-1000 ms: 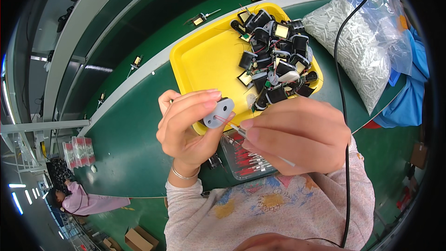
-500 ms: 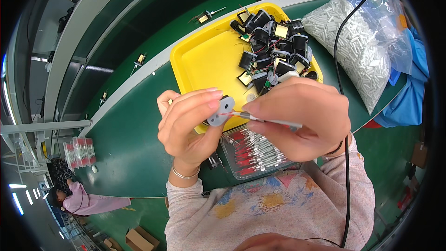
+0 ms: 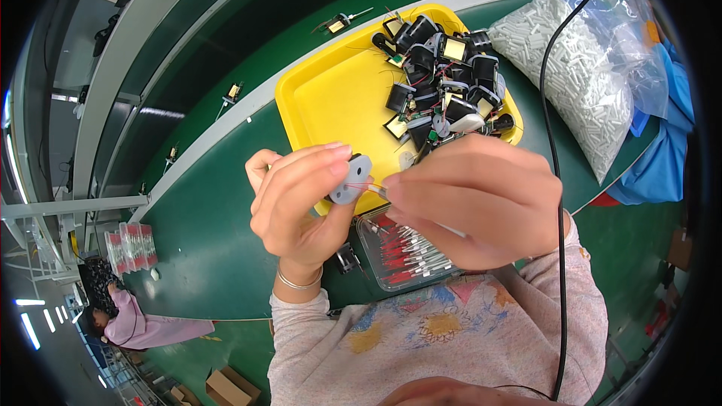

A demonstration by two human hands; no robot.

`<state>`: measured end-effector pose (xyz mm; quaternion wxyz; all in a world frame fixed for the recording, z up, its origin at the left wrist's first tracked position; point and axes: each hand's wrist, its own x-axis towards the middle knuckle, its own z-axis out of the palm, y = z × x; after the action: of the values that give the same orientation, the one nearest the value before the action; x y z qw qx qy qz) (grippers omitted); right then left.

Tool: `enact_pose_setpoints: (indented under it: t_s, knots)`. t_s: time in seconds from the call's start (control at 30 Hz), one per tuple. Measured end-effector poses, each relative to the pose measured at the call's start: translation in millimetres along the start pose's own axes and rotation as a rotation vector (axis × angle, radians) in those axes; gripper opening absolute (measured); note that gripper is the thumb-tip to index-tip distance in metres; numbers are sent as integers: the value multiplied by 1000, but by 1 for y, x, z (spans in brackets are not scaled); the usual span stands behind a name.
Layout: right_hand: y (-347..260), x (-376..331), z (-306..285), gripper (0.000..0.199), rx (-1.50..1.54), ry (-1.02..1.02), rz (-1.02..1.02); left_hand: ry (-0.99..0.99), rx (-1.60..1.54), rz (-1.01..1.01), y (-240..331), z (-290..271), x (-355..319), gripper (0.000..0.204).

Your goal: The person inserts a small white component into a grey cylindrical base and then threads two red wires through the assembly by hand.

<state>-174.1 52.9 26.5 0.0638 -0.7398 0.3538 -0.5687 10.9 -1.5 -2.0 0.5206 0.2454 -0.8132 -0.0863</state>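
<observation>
My left hand (image 3: 297, 199) pinches a small grey round part (image 3: 350, 180) between thumb and fingers, over the near edge of a yellow tray (image 3: 331, 98). My right hand (image 3: 470, 199) is closed on a thin red-and-white wire piece (image 3: 374, 189) whose tip touches the grey part. Under both hands lies a clear box (image 3: 402, 256) of several more red-tipped wire pieces. A heap of black and yellow coil parts (image 3: 440, 83) fills the tray's right half.
A clear bag of white tubes (image 3: 583, 68) lies right of the tray, with blue cloth (image 3: 658, 165) beyond it. A black cable (image 3: 553, 143) hangs down the right side. Small coil parts (image 3: 233, 92) ride the green belt. Another person in pink (image 3: 131, 319) sits at lower left.
My right hand has moved left from the clear box up to the grey part, bringing a wire piece to it. My left hand has stayed nearly still.
</observation>
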Motion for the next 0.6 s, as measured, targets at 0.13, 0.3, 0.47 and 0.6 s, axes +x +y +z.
enact_pose_setpoints:
  t_s: [0.13, 0.3, 0.47, 0.6]
  knots:
    - [2, 0, 2, 26, 24, -17, -3, -64, 46, 23, 5, -3, 3, 31]
    - [12, 5, -3, 22, 160, -83, 167, -101, -260, -174, 9, -1, -1, 43]
    - [15, 3, 0, 18, 126, -102, 172, -9, -749, -451, 14, 4, -4, 52]
    - [7, -3, 7, 24, -38, -55, 57, -83, -741, -488, 12, 0, -6, 44]
